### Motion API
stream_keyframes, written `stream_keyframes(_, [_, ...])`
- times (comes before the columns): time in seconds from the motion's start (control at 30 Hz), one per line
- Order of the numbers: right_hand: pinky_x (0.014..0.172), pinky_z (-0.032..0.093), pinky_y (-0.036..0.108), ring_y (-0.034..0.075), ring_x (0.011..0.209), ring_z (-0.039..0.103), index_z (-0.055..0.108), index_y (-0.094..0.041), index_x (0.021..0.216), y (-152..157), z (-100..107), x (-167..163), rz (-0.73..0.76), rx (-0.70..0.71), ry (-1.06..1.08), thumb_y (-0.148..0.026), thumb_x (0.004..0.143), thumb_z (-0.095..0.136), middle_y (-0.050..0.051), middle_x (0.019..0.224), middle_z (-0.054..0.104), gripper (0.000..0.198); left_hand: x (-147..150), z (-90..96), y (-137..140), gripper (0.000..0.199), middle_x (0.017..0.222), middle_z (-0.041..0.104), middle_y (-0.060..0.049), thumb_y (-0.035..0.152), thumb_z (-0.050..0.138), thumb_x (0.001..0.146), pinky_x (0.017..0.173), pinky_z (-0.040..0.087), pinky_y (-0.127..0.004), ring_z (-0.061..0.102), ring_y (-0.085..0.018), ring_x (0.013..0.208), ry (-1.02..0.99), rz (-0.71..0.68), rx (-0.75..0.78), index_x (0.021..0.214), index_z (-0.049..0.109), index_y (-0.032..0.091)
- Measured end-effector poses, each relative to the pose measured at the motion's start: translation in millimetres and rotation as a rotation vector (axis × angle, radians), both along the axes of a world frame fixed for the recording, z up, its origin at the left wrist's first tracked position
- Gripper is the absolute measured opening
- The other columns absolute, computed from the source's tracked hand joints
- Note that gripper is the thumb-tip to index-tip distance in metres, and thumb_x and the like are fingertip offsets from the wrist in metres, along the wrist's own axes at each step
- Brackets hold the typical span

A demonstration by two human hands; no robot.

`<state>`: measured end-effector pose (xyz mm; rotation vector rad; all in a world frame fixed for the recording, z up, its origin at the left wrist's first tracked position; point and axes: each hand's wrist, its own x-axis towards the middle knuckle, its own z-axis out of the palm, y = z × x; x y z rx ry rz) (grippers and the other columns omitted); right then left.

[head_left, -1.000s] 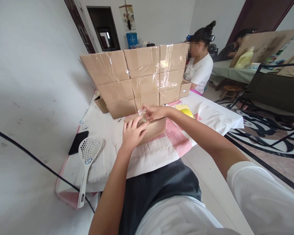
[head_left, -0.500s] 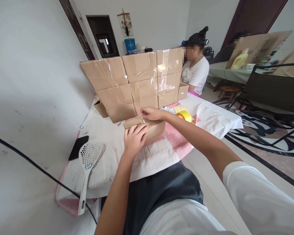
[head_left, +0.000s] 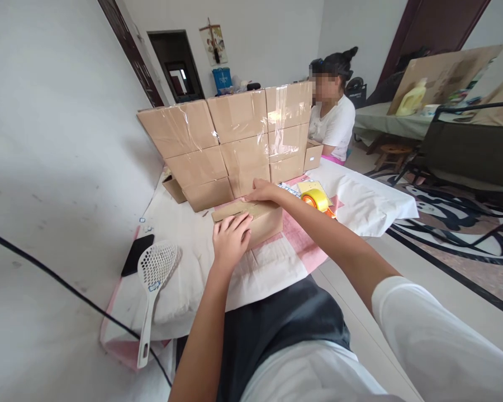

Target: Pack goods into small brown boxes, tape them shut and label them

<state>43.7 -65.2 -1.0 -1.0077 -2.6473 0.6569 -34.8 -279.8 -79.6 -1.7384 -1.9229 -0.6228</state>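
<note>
A small brown cardboard box lies on the cloth-covered table in front of me, its top flaps folded over, with a slight shine like clear tape on top. My left hand rests on the near left part of the box top, fingers stretched out and lying flat. At the far edge of the same box, my right hand presses on the top, thumb down and fingers apart. Nothing shows held in either hand. To the right of the box stands a yellow roll of tape on an orange dispenser.
A wall of stacked, taped cardboard boxes stands just behind the small box. A white slotted scoop and a black phone-like slab lie at left. Across the table sits a person in a white shirt. A black cable crosses the lower left.
My right hand has gone from pinching at the box top to pressing at its far edge with the fingers opened. My left hand stays in place on the box.
</note>
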Motion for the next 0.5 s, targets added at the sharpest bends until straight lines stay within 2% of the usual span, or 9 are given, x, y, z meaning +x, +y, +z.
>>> stream_keyframes(0.1, [0.093, 0.049, 0.042, 0.034, 0.113, 0.063, 0.059, -0.016, 0.115, 5.3, -2.2, 12.6, -0.089, -0.162, 0.035, -0.062, 0.073, 0.080, 0.019, 0.128, 0.066, 0.066, 3.5, 2.7, -1.2, 0.037, 0.149, 0.061, 0.006, 0.033, 0.050, 0.101, 0.099, 0.040, -0.046, 0.056, -0.025, 0.126, -0.015, 0.036, -0.048, 0.135, 0.064, 0.035])
stream_keyframes(0.17, [0.089, 0.050, 0.039, 0.033, 0.111, 0.064, 0.060, -0.016, 0.110, 9.6, -8.6, 22.5, -0.122, -0.208, 0.077, -0.062, 0.077, 0.076, 0.019, 0.128, 0.067, 0.059, 6.0, 8.7, 0.1, 0.041, 0.153, 0.057, 0.005, 0.036, 0.053, 0.098, 0.099, 0.041, -0.047, 0.055, -0.028, 0.127, -0.023, 0.076, -0.097, 0.138, 0.062, 0.034])
stream_keyframes(0.27, [0.080, 0.052, 0.032, 0.027, 0.103, 0.067, 0.062, -0.018, 0.104, 15.9, -20.3, 36.0, -0.117, -0.261, 0.107, -0.060, 0.087, 0.067, 0.015, 0.124, 0.071, 0.046, 6.7, 26.0, 8.0, 0.059, 0.158, 0.052, 0.001, 0.044, 0.061, 0.092, 0.099, 0.044, -0.050, 0.053, -0.034, 0.125, -0.033, 0.155, -0.202, 0.148, 0.054, 0.029])
stream_keyframes(0.4, [0.066, 0.050, 0.027, 0.020, 0.081, 0.068, 0.063, -0.020, 0.091, 22.5, -30.2, 52.7, -0.090, -0.321, 0.120, -0.053, 0.091, 0.062, 0.008, 0.103, 0.075, 0.033, -2.7, 53.2, 28.0, 0.081, 0.160, 0.049, -0.002, 0.060, 0.061, 0.086, 0.088, 0.053, -0.048, 0.051, -0.038, 0.130, -0.114, 0.192, -0.434, 0.157, 0.042, 0.026])
stream_keyframes(0.5, [0.061, 0.047, 0.026, 0.018, 0.072, 0.065, 0.062, -0.019, 0.084, 33.4, -30.4, 72.6, -0.056, -0.311, 0.211, -0.048, 0.089, 0.063, 0.005, 0.087, 0.072, 0.029, -13.4, 57.9, 39.4, 0.086, 0.164, 0.043, -0.004, 0.069, 0.054, 0.088, 0.086, 0.055, -0.046, 0.050, -0.038, 0.134, -0.107, 0.197, -0.530, 0.158, 0.041, 0.022])
